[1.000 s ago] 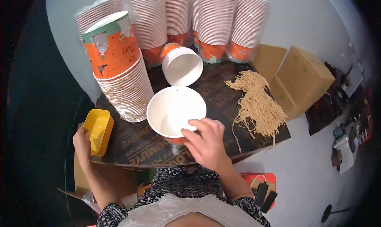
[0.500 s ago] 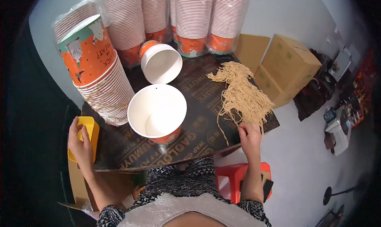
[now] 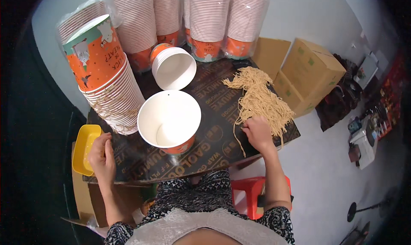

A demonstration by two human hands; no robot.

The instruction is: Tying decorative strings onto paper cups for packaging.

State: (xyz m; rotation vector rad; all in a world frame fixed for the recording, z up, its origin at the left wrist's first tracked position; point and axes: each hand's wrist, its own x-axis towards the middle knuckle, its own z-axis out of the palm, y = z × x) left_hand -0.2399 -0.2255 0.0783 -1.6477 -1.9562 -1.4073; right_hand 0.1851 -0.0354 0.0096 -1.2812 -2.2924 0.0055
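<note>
My left hand is at the right rim of a yellow plastic tray, thumb and fingers pressed together; whatever they hold is too small or hidden to tell. My right hand pinches a tan cord at the near left edge of a heap of tan cords; some loose strands hang beside its fingertips. Between my hands a white-lined paper bucket stands upright with its mouth facing me. To its left leans a tall stack of orange and white buckets, with cords lying across the rims.
Behind the upright bucket, a short stack of buckets lies on its side on the dark printed tabletop. Plastic-wrapped bucket stacks line the wall. Cardboard boxes stand at the right, and a red stool sits below the table edge.
My left hand has moved right, from over the yellow tray to its right rim, and its fingers have closed. My right hand has shifted up and left along the cord heap.
</note>
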